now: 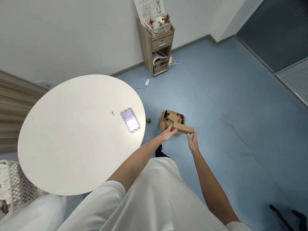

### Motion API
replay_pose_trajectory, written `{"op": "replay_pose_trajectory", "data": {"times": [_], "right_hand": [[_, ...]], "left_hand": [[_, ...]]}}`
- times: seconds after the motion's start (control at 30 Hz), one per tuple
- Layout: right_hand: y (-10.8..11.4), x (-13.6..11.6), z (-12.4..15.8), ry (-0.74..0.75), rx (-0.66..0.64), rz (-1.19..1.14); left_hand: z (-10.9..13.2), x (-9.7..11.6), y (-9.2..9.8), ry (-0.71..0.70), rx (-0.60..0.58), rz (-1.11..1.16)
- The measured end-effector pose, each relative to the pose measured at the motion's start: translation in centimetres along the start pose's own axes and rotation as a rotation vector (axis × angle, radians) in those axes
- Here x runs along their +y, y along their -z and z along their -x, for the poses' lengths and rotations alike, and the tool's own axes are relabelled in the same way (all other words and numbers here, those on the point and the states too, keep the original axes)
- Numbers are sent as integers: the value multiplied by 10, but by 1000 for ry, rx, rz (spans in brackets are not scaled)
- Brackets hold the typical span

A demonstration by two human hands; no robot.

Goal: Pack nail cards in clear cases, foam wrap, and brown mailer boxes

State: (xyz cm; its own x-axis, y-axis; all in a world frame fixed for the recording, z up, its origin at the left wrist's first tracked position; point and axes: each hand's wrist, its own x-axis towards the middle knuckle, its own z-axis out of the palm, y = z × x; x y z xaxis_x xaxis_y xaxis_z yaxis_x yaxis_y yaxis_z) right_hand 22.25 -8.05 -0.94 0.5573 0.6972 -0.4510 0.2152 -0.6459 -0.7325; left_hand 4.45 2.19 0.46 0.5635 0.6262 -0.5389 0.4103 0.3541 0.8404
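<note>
A long, narrow brown cardboard box (183,128) is held level between my two hands, above the floor. My left hand (168,133) grips its left end, fingers along its side. At the opposite end, my right hand (193,142) holds the lower right corner between thumb and fingers. Behind and partly below the long box, an open cardboard carton (162,120) stands on the floor. Several smaller brown cardboard boxes (173,117) lie jumbled inside it, and the long box hides part of the carton's near side.
To my left stands a white oval table (79,138) with a blurred-out flat object (130,120) on it. A wooden cabinet (157,48) bearing a white basket (161,30) is against the wall. A white power strip (147,82) with a cord lies on the blue floor (226,96).
</note>
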Motion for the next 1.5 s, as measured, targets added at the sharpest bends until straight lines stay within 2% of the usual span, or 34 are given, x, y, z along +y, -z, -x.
{"op": "replay_pose_trajectory", "data": {"times": [0.07,0.17,0.3,0.4,0.53,0.7,0.83,0.93,1.03,1.17,1.5], "right_hand": [[2,3,-1,-36,21,44],[-7,10,9,-82,-36,61],[-36,18,37,-88,-117,38],[-63,13,59,-44,-191,42],[-96,-9,85,110,-264,81],[-135,-48,114,301,-314,179],[-168,-83,135,430,-355,260],[-192,-111,146,509,-394,341],[-212,-137,149,534,-407,426],[-232,-161,144,508,-440,536],[-265,-179,105,516,-522,618]], "left_hand": [[5,1,4,27,-36,-16],[30,-12,20,88,-54,-8],[81,-45,48,124,-33,73],[120,-70,67,54,15,197],[170,-97,89,58,174,282],[233,-124,116,113,446,210],[276,-146,138,127,576,178],[300,-160,149,147,661,157],[313,-173,153,165,708,137],[317,-182,150,200,702,114],[295,-170,153,272,773,192]]}}
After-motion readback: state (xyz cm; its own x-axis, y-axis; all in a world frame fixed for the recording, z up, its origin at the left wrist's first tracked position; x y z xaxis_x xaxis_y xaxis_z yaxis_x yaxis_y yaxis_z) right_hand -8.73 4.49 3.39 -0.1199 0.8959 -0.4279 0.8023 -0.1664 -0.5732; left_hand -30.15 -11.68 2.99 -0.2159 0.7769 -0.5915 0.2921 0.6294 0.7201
